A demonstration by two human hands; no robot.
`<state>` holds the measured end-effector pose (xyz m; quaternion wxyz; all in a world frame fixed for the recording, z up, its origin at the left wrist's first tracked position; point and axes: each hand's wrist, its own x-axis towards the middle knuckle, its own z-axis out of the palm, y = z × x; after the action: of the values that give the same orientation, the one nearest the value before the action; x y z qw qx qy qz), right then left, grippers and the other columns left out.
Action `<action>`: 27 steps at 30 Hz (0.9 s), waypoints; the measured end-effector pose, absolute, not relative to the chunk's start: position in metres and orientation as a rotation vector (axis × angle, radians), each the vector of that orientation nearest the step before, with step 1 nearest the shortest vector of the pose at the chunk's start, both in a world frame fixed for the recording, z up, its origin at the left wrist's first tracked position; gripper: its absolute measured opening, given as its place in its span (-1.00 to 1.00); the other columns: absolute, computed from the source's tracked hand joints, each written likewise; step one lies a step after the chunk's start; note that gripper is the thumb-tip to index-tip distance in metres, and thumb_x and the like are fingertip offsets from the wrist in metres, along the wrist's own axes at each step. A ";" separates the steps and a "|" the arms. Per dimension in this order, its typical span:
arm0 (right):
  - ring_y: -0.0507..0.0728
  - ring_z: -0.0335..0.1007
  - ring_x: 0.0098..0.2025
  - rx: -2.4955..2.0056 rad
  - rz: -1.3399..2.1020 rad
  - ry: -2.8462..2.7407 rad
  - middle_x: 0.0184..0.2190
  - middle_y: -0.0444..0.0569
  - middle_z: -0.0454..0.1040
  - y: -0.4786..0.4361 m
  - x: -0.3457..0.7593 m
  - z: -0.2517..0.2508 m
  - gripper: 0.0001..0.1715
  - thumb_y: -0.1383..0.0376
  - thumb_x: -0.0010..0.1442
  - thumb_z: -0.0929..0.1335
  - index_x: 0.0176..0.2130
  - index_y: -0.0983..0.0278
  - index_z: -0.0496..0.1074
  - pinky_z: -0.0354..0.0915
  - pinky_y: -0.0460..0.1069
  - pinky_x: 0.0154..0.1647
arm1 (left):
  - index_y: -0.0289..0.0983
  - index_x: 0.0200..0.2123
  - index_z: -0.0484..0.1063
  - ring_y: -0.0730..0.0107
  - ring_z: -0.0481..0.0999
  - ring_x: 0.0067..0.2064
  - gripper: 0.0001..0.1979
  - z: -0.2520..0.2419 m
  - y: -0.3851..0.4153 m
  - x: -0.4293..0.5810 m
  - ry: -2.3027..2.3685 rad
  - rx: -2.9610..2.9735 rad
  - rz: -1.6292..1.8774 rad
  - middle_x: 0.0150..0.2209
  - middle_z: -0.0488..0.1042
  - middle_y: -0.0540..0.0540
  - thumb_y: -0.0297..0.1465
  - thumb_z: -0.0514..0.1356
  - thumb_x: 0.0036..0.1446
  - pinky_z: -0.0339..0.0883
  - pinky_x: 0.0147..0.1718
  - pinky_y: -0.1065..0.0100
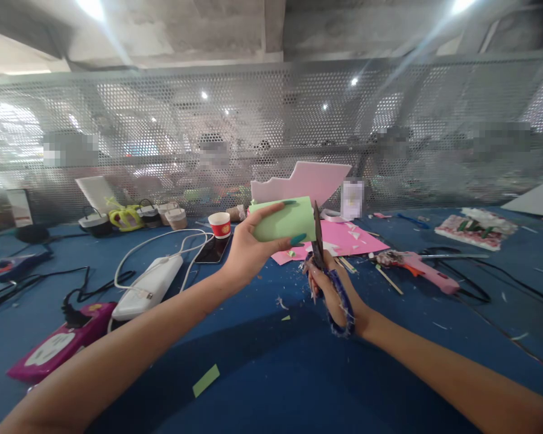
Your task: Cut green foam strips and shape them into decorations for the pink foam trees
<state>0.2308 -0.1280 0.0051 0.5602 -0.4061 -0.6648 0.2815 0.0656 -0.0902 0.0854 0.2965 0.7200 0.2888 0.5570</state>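
I am cutting paper right now. My left hand (248,247) is up off the surface (271,374) and pinches a green sheet (284,220), thumb below and fingers on top. The sheet sticks out to the right of that hand, flat and a bit tilted.

My right hand (330,289) is lower and just to the right of the left one. It grips the scissors (317,236), with the fingers through the blue loops. The blades point straight up and meet the right edge of the green sheet. I cannot tell if the blades are a little apart or closed.

So I think the step is the cut on that right edge. A good next snip needs the sheet held still and the blades kept on the edge. My left fingertips are close to the blades, so they should stay back.

Past the right hand lies a pink sheet (344,238) with small bits on it. A pink glue gun (416,265) lies farther right of that hand. Behind the left hand stands a red cup (219,225). A white charger (149,286) with a cord lies to the left of it. A small green scrap (206,380) lies under my left arm, close to me.
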 end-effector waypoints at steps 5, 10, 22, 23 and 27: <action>-0.03 0.13 -0.59 -0.949 0.644 -1.573 -0.57 -0.22 0.17 -0.129 0.230 0.006 -0.73 0.08 0.29 0.18 -0.32 0.22 0.17 0.16 -0.07 -0.59 | -0.14 0.02 0.37 0.19 0.43 -0.03 -0.38 0.085 -0.091 0.066 0.765 1.878 1.472 0.04 0.41 -0.11 -0.40 0.38 -0.20 0.45 -0.13 0.16; -0.02 0.12 -0.60 -0.943 0.639 -1.574 -0.58 -0.22 0.17 -0.130 0.229 0.007 -0.73 0.09 0.29 0.18 -0.32 0.22 0.18 0.14 -0.06 -0.59 | -0.15 0.00 0.40 0.19 0.45 -0.03 -0.39 0.085 -0.092 0.066 0.735 1.843 1.477 0.03 0.42 -0.11 -0.40 0.39 -0.21 0.46 -0.12 0.15; -0.03 0.13 -0.59 -0.981 0.623 -1.566 -0.58 -0.22 0.18 -0.131 0.230 0.006 -0.73 0.08 0.29 0.17 -0.32 0.22 0.18 0.15 -0.08 -0.59 | -0.22 -0.06 0.47 0.25 0.53 -0.15 -0.49 0.086 -0.097 0.069 0.760 1.763 1.422 -0.08 0.51 -0.10 -0.40 0.38 -0.19 0.51 -0.15 0.18; -0.04 0.13 -0.61 -0.979 0.638 -1.559 -0.58 -0.23 0.18 -0.132 0.229 0.006 -0.72 0.08 0.29 0.18 -0.32 0.22 0.18 0.15 -0.09 -0.60 | -0.21 -0.06 0.47 0.26 0.53 -0.15 -0.48 0.086 -0.097 0.069 0.761 1.769 1.427 -0.08 0.51 -0.10 -0.41 0.38 -0.19 0.51 -0.14 0.18; -0.05 0.13 -0.66 -0.987 0.699 -1.539 -0.63 -0.25 0.17 -0.134 0.229 0.008 -0.70 0.05 0.28 0.17 -0.33 0.22 0.17 0.15 -0.11 -0.67 | -0.19 -0.02 0.45 0.24 0.52 -0.13 -0.45 0.086 -0.097 0.069 0.757 1.776 1.431 -0.06 0.50 -0.09 -0.40 0.38 -0.18 0.50 -0.14 0.17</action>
<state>0.2290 -0.1335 0.0075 0.5581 -0.4184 -0.6524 0.2964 0.0688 -0.0971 0.0856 0.3608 0.6893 0.2938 0.5553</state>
